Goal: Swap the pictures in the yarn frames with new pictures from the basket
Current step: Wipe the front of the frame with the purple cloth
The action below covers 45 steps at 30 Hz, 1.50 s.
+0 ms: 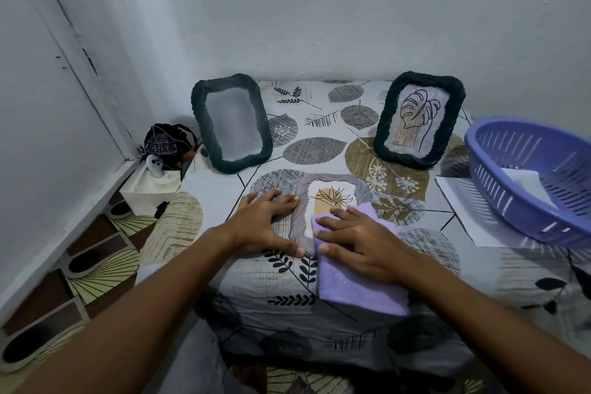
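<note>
A grey yarn frame (300, 198) lies flat on the table in front of me, with a tan plant picture (332, 198) in it. My left hand (265, 222) rests spread on the frame's left edge, holding it down. My right hand (355, 241) presses a purple cloth (355, 288) flat onto the frame's lower right part, covering that corner. Two dark green yarn frames stand against the wall: the left one (231, 123) shows a blank grey pane, the right one (419, 120) holds a leaf line drawing. A purple basket (524, 176) sits at the right with paper inside.
The table wears a leaf-patterned cloth (319, 144). A white sheet (463, 211) lies under the basket. Left of the table, a white box (150, 189) holds a white controller and a dark bag (166, 142). Walls close in behind and at the left.
</note>
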### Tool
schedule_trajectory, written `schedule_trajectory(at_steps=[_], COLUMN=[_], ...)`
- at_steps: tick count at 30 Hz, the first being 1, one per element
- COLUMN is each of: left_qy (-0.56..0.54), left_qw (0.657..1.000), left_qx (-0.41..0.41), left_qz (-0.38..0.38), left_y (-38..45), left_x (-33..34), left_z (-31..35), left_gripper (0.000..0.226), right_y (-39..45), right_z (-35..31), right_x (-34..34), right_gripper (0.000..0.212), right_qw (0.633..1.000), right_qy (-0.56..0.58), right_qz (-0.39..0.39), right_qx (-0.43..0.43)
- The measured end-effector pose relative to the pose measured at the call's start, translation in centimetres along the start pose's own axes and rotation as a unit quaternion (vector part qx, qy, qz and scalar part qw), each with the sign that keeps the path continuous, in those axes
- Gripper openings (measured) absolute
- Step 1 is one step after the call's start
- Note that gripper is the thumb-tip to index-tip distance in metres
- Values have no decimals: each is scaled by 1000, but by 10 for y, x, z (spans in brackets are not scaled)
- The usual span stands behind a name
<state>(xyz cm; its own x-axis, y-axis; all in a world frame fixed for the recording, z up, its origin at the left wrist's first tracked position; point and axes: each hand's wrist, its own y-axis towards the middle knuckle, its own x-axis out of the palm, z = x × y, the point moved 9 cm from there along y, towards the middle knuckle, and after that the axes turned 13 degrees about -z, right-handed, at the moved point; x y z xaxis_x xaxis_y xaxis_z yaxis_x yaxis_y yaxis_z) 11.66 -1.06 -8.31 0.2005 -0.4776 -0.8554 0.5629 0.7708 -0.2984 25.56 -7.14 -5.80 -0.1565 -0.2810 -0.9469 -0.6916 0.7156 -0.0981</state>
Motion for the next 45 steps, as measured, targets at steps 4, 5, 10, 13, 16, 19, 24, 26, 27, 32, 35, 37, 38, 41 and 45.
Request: schedule_trajectory(at_steps=[4, 5, 10, 13, 16, 19, 24, 26, 27, 32, 35, 37, 38, 41, 45], left_qy=[-3, -5, -10, -18, -14, -11, -7, -6, -7, -11, -6, -6, -5, 13, 20], left_qw=[1000, 1000, 1000, 1000, 1000, 1000, 1000, 1000, 1000, 999, 999, 999, 999, 999, 999], left_qx=[2, 0, 1, 2, 6, 3, 5, 6, 7, 5, 4, 8, 9, 8, 7], left_qz=[12, 14, 17, 15, 19, 25, 25, 28, 30, 34, 36, 39, 40, 38, 33], left_y=[-2, -2, -3, -4, -4, -3, -4, -2, -2, -3, -3, -4, -4, -3, -5], left_x=[-1, -1, 0, 0, 0, 1, 2, 2, 2, 2, 1, 1, 2, 4, 5], left_z=[2, 2, 0, 1, 0, -1, -1, -2, -2, -1, 1, 1, 1, 3, 4], left_gripper=[121, 120, 122, 122, 125, 122, 126, 127, 129, 128, 121, 118, 117, 118, 118], right_y=[3, 1, -20, -36, -46, -43, -30, -20, -17, -22, -36, -43, -45, -34, -19], right_z=[0, 2, 20, 32, 37, 42, 53, 59, 62, 56, 47, 47, 48, 46, 28], right_x=[3, 4, -1, -8, -11, -12, -21, -21, -20, -6, 0, -4, -7, -9, 7], right_gripper=[75, 73, 68, 63, 54, 52, 65, 65, 63, 61, 62, 59, 60, 75, 74], right_qw=[1000, 1000, 998, 996, 995, 992, 989, 986, 986, 992, 996, 997, 996, 993, 998], right_qy=[4, 5, 27, 13, -29, -64, -60, -54, -42, 22, 42, 20, 0, -62, -13], right_qz=[10, 15, 59, 88, 95, 93, 68, 51, 42, 16, 18, 45, 57, 41, -4], right_qx=[4, 4, 14, 28, 31, 53, 120, 147, 157, 119, 72, 61, 64, 94, 62])
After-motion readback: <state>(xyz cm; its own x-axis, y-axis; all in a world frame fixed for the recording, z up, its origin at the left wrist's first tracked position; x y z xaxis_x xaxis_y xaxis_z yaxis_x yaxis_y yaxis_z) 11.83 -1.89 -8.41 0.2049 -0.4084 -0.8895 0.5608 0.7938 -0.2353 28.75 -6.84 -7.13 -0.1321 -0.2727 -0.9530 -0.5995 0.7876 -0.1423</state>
